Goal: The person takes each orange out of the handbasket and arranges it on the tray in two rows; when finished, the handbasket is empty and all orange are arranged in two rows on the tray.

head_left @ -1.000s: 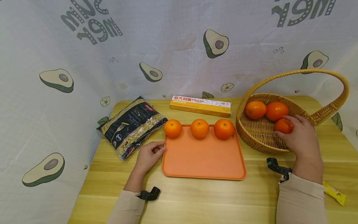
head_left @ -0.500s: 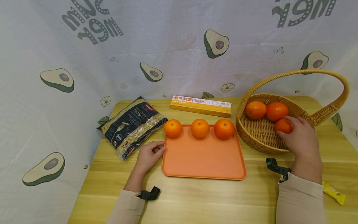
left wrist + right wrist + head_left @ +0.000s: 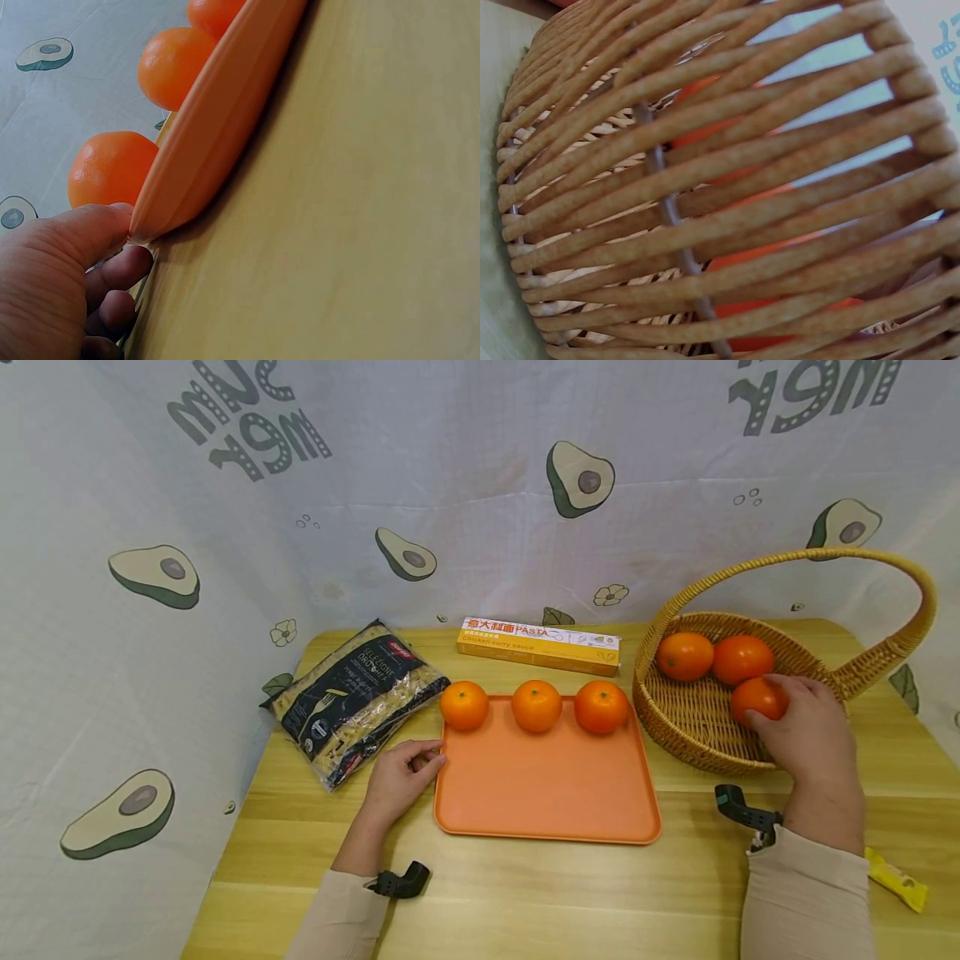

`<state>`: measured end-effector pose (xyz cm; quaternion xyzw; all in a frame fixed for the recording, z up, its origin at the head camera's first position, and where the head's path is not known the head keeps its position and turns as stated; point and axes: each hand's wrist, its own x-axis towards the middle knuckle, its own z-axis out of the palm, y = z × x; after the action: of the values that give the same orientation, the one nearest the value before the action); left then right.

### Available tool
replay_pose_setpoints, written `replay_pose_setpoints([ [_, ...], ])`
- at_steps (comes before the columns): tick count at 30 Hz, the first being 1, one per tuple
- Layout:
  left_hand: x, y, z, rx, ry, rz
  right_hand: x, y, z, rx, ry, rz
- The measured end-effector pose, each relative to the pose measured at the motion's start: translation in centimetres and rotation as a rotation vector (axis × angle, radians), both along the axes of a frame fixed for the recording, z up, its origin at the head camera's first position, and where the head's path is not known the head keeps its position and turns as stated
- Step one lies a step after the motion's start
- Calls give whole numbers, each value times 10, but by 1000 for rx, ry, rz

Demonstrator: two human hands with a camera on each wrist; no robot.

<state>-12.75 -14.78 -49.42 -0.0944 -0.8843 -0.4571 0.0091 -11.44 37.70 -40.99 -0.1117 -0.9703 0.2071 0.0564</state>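
Note:
Inside the wicker basket (image 3: 693,739), my right hand (image 3: 810,735) grips a reddish orange (image 3: 759,700) between thumb and fingers. Two more oranges lie behind it, a left one (image 3: 685,656) and a right one (image 3: 742,659). The basket's weave (image 3: 727,232) fills the right wrist view and hides most of that hand's work. My left hand (image 3: 401,781) pinches the left rim of an orange tray (image 3: 547,785), thumb (image 3: 97,229) at the edge and the other fingers curled below. Three oranges stand along the tray's far side: left (image 3: 464,706), middle (image 3: 537,706), right (image 3: 602,707).
Left of the tray lies a bag of pasta (image 3: 356,702). Behind the tray is a yellow-and-white pasta box (image 3: 538,645). The basket's tall handle (image 3: 795,553) arches over its opening. A small yellow packet (image 3: 897,881) lies beside the right sleeve.
The orange in my right hand has shifted slightly left and more of it shows, while the hand itself has barely moved. My left hand and the tray stay in place.

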Motion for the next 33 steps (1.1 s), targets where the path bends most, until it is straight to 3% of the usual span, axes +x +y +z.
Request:
replay_pose_setpoints([
  [18, 0, -1, 0, 13, -17, -3, 5, 1, 11, -91, -1, 65],
  [33, 1, 0, 2, -10, -8, -1, 7, -8, 19, -231, -44, 48],
])
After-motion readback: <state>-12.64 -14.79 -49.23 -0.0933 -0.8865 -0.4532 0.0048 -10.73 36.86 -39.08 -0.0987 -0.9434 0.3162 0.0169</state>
